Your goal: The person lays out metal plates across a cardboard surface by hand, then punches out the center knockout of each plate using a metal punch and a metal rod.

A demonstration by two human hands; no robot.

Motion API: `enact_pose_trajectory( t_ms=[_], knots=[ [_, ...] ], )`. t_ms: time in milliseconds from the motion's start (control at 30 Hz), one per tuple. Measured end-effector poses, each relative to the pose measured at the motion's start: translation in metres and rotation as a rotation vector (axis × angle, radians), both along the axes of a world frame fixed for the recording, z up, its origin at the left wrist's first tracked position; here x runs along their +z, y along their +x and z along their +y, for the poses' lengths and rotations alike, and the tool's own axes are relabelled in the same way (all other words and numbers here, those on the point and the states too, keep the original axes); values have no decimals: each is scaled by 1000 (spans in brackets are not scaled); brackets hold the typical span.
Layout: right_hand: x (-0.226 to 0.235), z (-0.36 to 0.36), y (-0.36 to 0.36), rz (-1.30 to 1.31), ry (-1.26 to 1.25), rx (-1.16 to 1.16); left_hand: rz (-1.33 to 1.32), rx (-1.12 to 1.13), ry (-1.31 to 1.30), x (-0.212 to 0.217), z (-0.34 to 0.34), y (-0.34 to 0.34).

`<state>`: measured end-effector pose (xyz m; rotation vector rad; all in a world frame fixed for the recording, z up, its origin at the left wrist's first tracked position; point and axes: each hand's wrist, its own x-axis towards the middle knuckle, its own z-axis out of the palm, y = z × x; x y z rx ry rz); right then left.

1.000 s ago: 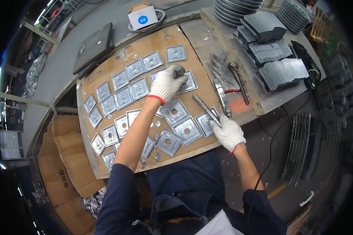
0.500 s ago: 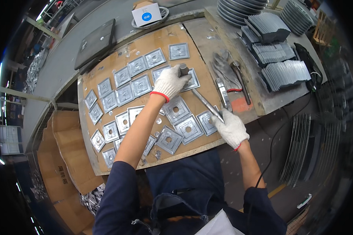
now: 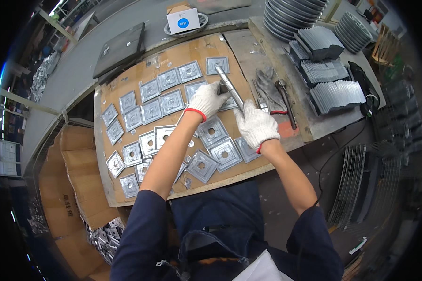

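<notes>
Both my hands wear white knit gloves with red cuffs. A shiny steel rod (image 3: 231, 91), ringed by seams near its upper end, slants over the far right of the plates. My left hand (image 3: 207, 100) is closed against its left side, its fingertips partly hidden. Around the rod's lower end my right hand (image 3: 258, 125) is closed. Beneath lie square metal plates with stepped borders. Those nearer me, such as one plate (image 3: 215, 140), have a round centre hole; the farther rows, including another plate (image 3: 172, 101), show none. One plate under my hands is mostly covered.
Brown cardboard (image 3: 122, 79) covers the bench. To the right lie a grey glove (image 3: 270, 89) and a dark hammer-like tool (image 3: 287, 105). Stacked finned metal parts (image 3: 337, 97) and round rings (image 3: 293, 18) stand beyond. A cardboard box (image 3: 75, 187) is at the left.
My right hand has moved left and up, bringing its rod to my left hand. The steel cylinder in my left hand now lines up with that rod. My left hand shifted slightly.
</notes>
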<state>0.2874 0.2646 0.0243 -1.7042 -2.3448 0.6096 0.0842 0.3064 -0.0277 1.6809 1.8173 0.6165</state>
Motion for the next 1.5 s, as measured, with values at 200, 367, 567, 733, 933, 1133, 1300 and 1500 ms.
enact_pose_trajectory(
  t_ms=[200, 367, 567, 733, 933, 1133, 1300, 1500],
  knots=[
    [22, -23, 23, 204, 54, -108, 74, 67, 26, 5, 3, 2],
    [5, -36, 48, 433, 343, -113, 35, 27, 125, 14, 1, 3],
    [-41, -43, 64, 57, -72, -162, -309, -118, 52, 50, -1, 17],
    [-19, -41, 52, 190, -95, -234, -94, -203, 45, 50, -8, 10],
    [-23, 12, 49, 50, -100, -113, -19, -352, 41, 71, -8, 29],
    [-16, -47, 61, 239, 36, -177, -179, -182, 2, 61, -16, 1],
    [-34, -82, 77, 58, -89, -169, -228, -214, -21, 69, -13, 11],
    [-39, -97, 77, 134, -113, -229, -415, -269, -57, 58, -7, 17]
  ],
)
